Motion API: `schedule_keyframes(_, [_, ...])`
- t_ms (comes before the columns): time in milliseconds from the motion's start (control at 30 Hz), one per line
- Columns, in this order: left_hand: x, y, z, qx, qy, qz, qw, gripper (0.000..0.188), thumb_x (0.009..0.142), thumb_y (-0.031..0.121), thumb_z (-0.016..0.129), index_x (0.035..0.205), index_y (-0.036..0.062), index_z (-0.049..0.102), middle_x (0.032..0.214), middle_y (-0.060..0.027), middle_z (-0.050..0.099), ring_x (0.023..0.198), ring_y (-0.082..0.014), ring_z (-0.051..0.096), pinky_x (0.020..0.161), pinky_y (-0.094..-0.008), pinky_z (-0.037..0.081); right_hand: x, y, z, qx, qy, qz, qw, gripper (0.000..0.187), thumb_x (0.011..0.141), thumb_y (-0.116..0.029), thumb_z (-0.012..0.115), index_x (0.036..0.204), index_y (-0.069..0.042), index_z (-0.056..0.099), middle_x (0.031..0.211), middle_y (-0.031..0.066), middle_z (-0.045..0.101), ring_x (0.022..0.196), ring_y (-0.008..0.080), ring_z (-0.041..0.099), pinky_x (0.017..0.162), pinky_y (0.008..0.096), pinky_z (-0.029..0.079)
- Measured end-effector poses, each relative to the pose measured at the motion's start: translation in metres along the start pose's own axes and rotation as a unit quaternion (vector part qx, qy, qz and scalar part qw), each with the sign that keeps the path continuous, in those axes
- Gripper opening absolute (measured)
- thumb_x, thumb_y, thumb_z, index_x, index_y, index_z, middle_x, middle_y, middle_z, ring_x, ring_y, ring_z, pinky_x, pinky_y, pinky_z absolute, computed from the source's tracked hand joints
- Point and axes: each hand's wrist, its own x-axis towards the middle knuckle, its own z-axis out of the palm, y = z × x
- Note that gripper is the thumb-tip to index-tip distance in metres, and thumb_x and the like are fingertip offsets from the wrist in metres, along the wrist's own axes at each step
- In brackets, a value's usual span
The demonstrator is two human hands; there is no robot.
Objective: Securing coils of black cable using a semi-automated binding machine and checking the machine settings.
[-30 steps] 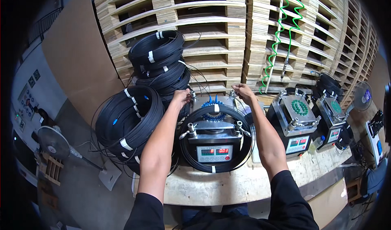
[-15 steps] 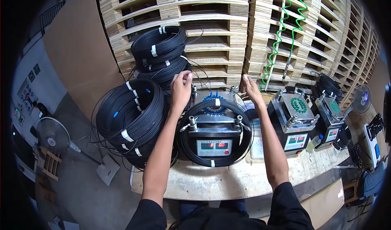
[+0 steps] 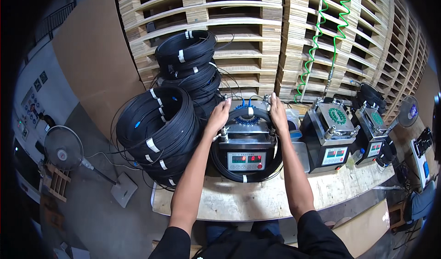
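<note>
A ring-shaped coil of black cable (image 3: 268, 166) with white tape bands leans around the front of a metal-topped machine (image 3: 233, 145). Blue fittings (image 3: 248, 120) form a ring on the machine's top plate. At the coil's upper left, my left hand (image 3: 219, 116) lies against its side with fingers pointing forward, partly hidden beneath the hand. My right hand (image 3: 278, 115) rests along the upper right side, fingers stretched out and close together. Neither hand visibly wraps around the cable. Metal knobs stand near both hands, and a lit display panel (image 3: 246, 161) shows inside the ring.
Stacked black cable coils (image 3: 154, 130) stand close on the left, with another stack (image 3: 186, 57) behind. Two similar machines (image 3: 333, 142) (image 3: 373, 132) sit to the right on the wooden table (image 3: 220, 204). Wooden pallets (image 3: 234, 25) rise behind; green coiled air hoses (image 3: 313, 43) hang down. A fan (image 3: 62, 151) stands left.
Both hands have come inward and down, from apart behind the coil to its upper sides. The display reading has changed. The whole view has shifted slightly.
</note>
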Motion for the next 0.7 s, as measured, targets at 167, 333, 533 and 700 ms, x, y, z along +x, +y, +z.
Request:
schedule_keyframes(167, [0.006, -0.011, 0.011, -0.012, 0.033, -0.006, 0.999, 0.062, 0.105, 0.05, 0.041, 0.124, -0.0052, 0.061, 0.119, -0.0219, 0.067, 0.116, -0.0312, 0.061, 0.1, -0.0352, 0.043, 0.006, 0.012, 0.013, -0.027, -0.036, 0.053, 0.998, 0.073, 0.1, -0.066, 0.023, 0.134, -0.01, 0.055, 0.13, 0.0278, 0.059, 0.124, 0.0478, 0.051, 0.103, 0.0529, 0.04])
schedule_keyframes(333, [0.005, -0.014, 0.01, -0.06, 0.006, -0.051, 0.997, 0.072, 0.101, 0.058, 0.04, 0.128, -0.0062, 0.059, 0.13, -0.0292, 0.06, 0.127, -0.0407, 0.054, 0.107, -0.0409, 0.04, 0.007, 0.017, 0.007, -0.054, -0.053, 0.094, 0.993, 0.072, 0.1, -0.067, 0.022, 0.138, -0.015, 0.054, 0.132, 0.0261, 0.058, 0.126, 0.0468, 0.05, 0.104, 0.0528, 0.039])
schedule_keyframes(533, [0.001, -0.012, 0.009, -0.065, 0.015, -0.082, 0.994, 0.076, 0.1, 0.062, 0.038, 0.136, -0.0036, 0.054, 0.136, -0.0268, 0.057, 0.131, -0.039, 0.05, 0.11, -0.0403, 0.037, 0.005, 0.004, 0.004, -0.056, -0.089, 0.098, 0.99, 0.073, 0.099, -0.068, 0.024, 0.137, -0.016, 0.057, 0.135, 0.0254, 0.056, 0.129, 0.045, 0.049, 0.107, 0.0498, 0.039])
schedule_keyframes(700, [0.004, -0.009, 0.003, -0.051, 0.019, -0.064, 0.996, 0.062, 0.1, 0.05, 0.05, 0.14, 0.0021, 0.053, 0.139, -0.0241, 0.056, 0.132, -0.0359, 0.051, 0.11, -0.0389, 0.038, 0.015, 0.017, 0.01, 0.106, -0.11, -0.007, 0.988, 0.079, 0.103, -0.061, 0.032, 0.133, 0.008, 0.053, 0.133, 0.0269, 0.059, 0.13, 0.0367, 0.053, 0.109, 0.0382, 0.037])
